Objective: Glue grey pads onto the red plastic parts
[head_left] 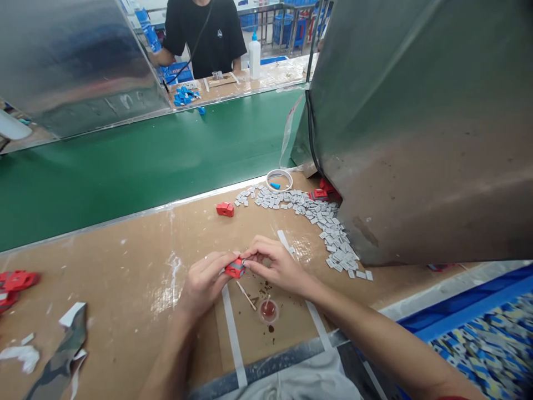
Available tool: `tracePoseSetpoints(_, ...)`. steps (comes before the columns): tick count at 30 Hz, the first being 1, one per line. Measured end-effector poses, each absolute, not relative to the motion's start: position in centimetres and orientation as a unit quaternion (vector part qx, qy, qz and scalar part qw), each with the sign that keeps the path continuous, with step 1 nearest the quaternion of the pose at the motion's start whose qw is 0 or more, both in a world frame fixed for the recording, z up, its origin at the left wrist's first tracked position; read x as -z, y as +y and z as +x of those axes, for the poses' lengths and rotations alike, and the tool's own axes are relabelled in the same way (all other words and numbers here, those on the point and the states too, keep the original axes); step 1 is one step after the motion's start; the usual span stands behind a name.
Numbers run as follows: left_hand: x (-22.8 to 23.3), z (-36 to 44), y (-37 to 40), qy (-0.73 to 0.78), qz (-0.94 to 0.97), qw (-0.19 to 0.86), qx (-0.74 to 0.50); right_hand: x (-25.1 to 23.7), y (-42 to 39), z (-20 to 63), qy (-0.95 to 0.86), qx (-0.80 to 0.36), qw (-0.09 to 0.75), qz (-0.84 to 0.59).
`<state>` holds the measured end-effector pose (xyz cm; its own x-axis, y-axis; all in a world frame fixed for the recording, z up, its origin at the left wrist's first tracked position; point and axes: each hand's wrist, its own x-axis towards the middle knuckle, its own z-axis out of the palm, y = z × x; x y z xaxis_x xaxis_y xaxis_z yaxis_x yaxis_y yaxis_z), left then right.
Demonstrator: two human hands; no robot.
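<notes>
Fingers (227,261) of the left hand (206,283) and of the right hand (278,266) were both closed in a pinch on one small red part (235,268), held just above the tabletop (137,261) near the middle of its near edge. A grey face showed on the side of the part turned toward the right hand; whether that was one of the small grey pieces (328,222) already seated could not be told. Those pieces lay in a loose band along the far right of the tabletop, running down beside the large metal hood (420,128). Directly below the hands sat a small round cup (268,310) of reddish liquid and a thin stick (246,295), with dark drips around them. A spare red part (225,209) lay toward the far edge, beside the green conveyor belt (145,161); more red parts (14,283) lay at the left edge. Judgement: good practice for this step called for a steady left-hand grip, light squared pressure from the right thumb and forefinger, and fingertips kept off any wet face. Judgement: the open cup sat close under the wrists and was liable to be tipped. A co-worker (204,33) stood beyond the belt.
</notes>
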<state>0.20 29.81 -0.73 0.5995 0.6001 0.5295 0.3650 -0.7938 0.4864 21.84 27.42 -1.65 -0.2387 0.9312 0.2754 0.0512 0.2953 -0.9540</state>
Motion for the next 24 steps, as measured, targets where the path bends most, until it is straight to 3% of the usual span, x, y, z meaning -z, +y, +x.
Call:
tracePoseSetpoints(8, 0.8, 0.5, 29.6, 0.293, 0.868, 0.179, -0.359, 2.0, 27.1, 21.6, -0.653, -0.390, 0.510, -0.403)
tracePoseSetpoints(15, 0.7, 0.5, 29.6, 0.276, 0.872, 0.169, -0.367, 2.0, 27.2, 21.5, -0.553, -0.566, 0.471, -0.389)
tracePoseSetpoints(24, -0.1, 0.2, 29.3, 0.268, 0.883, 0.198, -0.332, 2.0, 26.9, 21.4, -0.502, -0.691, 0.390, -0.344)
